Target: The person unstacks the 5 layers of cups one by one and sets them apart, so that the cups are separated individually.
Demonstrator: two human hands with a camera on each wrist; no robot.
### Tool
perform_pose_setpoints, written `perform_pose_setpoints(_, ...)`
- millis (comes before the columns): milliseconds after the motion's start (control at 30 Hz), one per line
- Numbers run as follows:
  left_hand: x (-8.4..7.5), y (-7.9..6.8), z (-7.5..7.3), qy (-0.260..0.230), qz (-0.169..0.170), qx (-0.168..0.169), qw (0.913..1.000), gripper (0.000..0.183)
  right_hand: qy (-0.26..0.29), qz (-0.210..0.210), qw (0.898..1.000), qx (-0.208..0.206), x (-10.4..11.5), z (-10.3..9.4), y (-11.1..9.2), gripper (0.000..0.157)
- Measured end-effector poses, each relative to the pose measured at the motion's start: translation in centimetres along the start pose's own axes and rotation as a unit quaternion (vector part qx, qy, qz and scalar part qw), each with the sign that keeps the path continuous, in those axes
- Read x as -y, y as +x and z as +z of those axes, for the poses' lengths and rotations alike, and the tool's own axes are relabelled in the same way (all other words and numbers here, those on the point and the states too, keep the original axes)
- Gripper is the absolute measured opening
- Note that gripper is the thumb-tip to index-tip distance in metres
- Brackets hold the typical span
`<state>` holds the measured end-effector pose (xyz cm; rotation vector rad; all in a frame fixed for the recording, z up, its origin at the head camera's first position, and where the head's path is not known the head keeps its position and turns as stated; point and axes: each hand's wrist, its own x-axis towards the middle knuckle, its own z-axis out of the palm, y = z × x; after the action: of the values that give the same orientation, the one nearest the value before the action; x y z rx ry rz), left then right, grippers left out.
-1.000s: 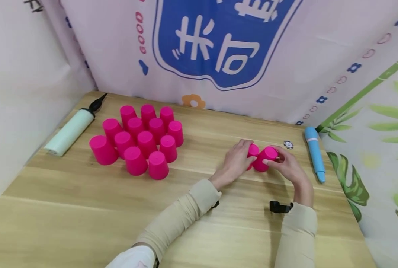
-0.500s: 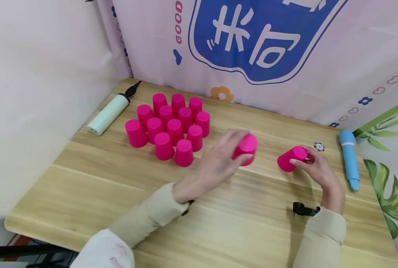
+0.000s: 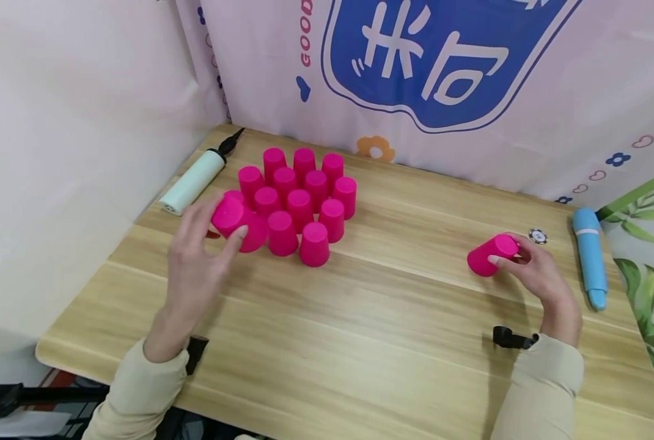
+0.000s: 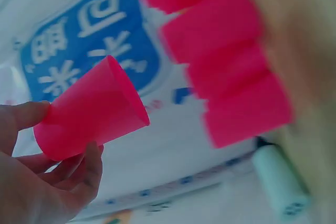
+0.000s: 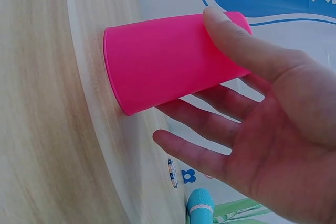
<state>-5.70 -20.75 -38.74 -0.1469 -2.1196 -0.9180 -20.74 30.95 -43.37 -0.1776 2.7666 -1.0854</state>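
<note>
My left hand [image 3: 192, 263] grips a pink plastic cup [image 3: 230, 217] by its closed end, fingers and thumb round it. In the head view that cup overlaps the left front of a group of upside-down pink cups [image 3: 314, 245]. The left wrist view shows its open rim tilted up, apart from the blurred cups [image 4: 247, 108] of the group. At the right of the table, my right hand [image 3: 544, 278] pinches another pink cup [image 5: 168, 61] between thumb and fingers near its base. This cup leans, open rim down, close over the wood.
A pale green hand pump [image 3: 195, 180] with a black nozzle lies at the back left. A blue pen-shaped device [image 3: 590, 256] lies along the right edge, near a small poker chip [image 3: 538, 236]. A printed cloth [image 3: 283, 67] hangs behind the table [image 3: 360, 330].
My left hand has taken one cup from beside the right hand's cup and carried it left to the group. The right hand keeps its cup in about the same place. The head view has shifted.
</note>
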Motion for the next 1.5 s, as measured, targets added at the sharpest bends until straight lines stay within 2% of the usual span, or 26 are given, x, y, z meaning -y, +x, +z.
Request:
perform_pose_setpoints(100, 2.7, -0.8, 0.6, 0.039, -0.049, 0.043, 0.9971, 0.055, 0.000, 0.004, 1.000, 0.000, -0.2, 0.3, 0.0, 0.075)
perform_pose_setpoints(167, 4.1, -1.3, 1.1, 0.057, -0.086, 0.074, 0.9919, 0.054, -0.002, -0.006, 1.000, -0.005, -0.3, 0.5, 0.0, 0.073)
perform_pose_setpoints(267, 5.5, -1.6, 1.6, 0.067, -0.135, 0.119, 0.9813, 0.053, -0.004, -0.024, 1.000, -0.007, -0.5, 0.8, 0.0, 0.070)
perform_pose_setpoints(333, 6.1, -1.8, 1.9, 0.071, -0.156, 0.140, 0.9752, 0.053, -0.002, -0.035, 0.999, -0.006, -0.6, 1.0, 0.1, 0.068)
perform_pose_setpoints(433, 6.7, -1.7, 2.1, 0.075, -0.162, 0.157, 0.9712, 0.054, 0.002, -0.039, 0.999, -0.005, -0.6, 1.1, 0.1, 0.067)
perform_pose_setpoints(700, 7.0, -1.5, 2.4, 0.083, -0.156, 0.172, 0.9692, 0.053, -0.017, -0.038, 0.999, -0.024, 0.7, 1.1, 0.2, 0.070)
perform_pose_setpoints(833, 7.0, -1.4, 2.4, 0.090, -0.162, 0.180, 0.9662, 0.052, -0.019, -0.071, 0.995, -0.064, 3.9, 1.3, -0.4, 0.069)
perform_pose_setpoints(933, 7.0, -1.3, 2.5, 0.091, -0.166, 0.182, 0.9649, 0.052, -0.007, -0.122, 0.987, -0.105, 7.3, 2.0, -1.1, 0.062)
perform_pose_setpoints(1067, 7.1, -1.2, 2.7, 0.090, -0.166, 0.189, 0.9637, 0.051, 0.012, -0.202, 0.967, -0.157, 11.8, 3.8, -2.1, 0.055)
perform_pose_setpoints(1267, 7.1, -1.0, 2.8, 0.088, -0.160, 0.197, 0.9632, 0.052, 0.015, -0.292, 0.933, -0.209, 18.0, 8.1, -4.4, 0.058)
perform_pose_setpoints(1400, 7.0, -0.7, 3.0, 0.084, -0.154, 0.200, 0.9641, 0.050, 0.023, -0.342, 0.919, -0.195, 21.5, 11.8, -6.0, 0.062)
perform_pose_setpoints(1500, 7.0, -0.5, 3.2, 0.078, -0.145, 0.202, 0.9654, 0.049, 0.022, -0.353, 0.922, -0.158, 23.1, 14.7, -6.7, 0.063)
